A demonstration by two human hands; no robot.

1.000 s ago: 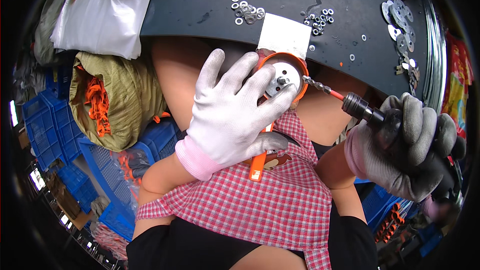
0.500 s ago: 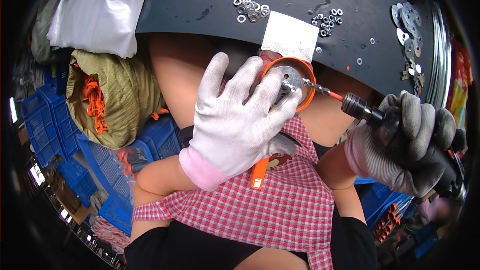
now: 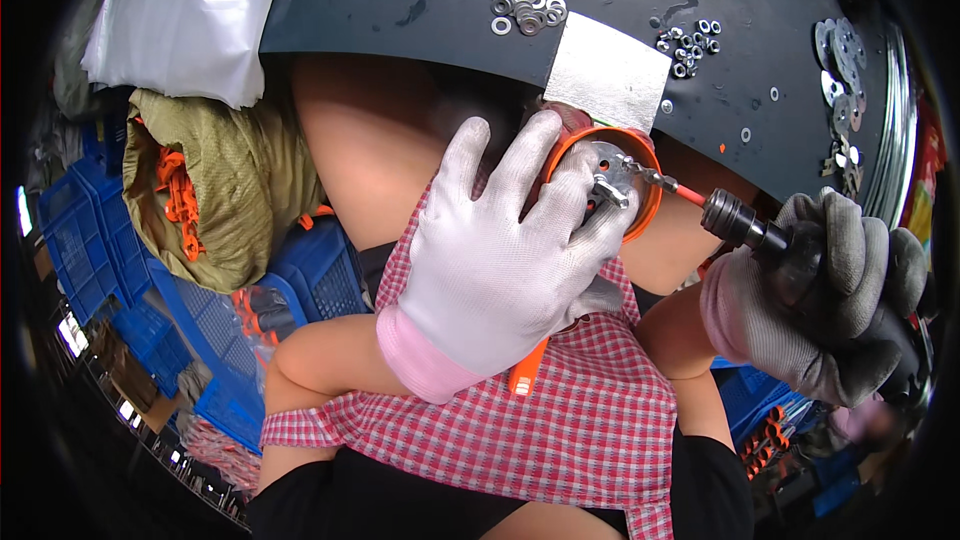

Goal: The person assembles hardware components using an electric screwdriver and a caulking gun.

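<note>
1. The dark table (image 3: 400, 0) curves across the top; it sits further right in view than a second ago, so the head has likely turned a little.
2. The checked apron (image 3: 560, 420) covers the lap, with a tan sack (image 3: 240, 160) of orange parts off to the left.
3. The left hand (image 3: 510, 250) has its gloved fingers spread wide, the tips reaching over the rim and inside the orange ring. I cannot tell whether they pinch anything there.
4. The right hand (image 3: 840, 280) is wrapped firmly around a black drill (image 3: 745, 224), which points leftward.
5. A white sheet (image 3: 612, 70) hangs over the table edge.
6. The orange ring (image 3: 653, 202) is above the lap, just below that sheet; an orange strip (image 3: 526, 368) shows below the left hand.
7. The metal disc (image 3: 610, 157) lies inside the ring, partly hidden by fingers.
8. The twisted bit (image 3: 650, 176) had its tip by the ring's right rim; now the tip overlaps the disc. That suggests tool and disc are closer to lined up, though contact is unclear.
9. Washers (image 3: 527, 6) and nuts (image 3: 690, 45) lie in loose piles, seemingly untouched.
</note>
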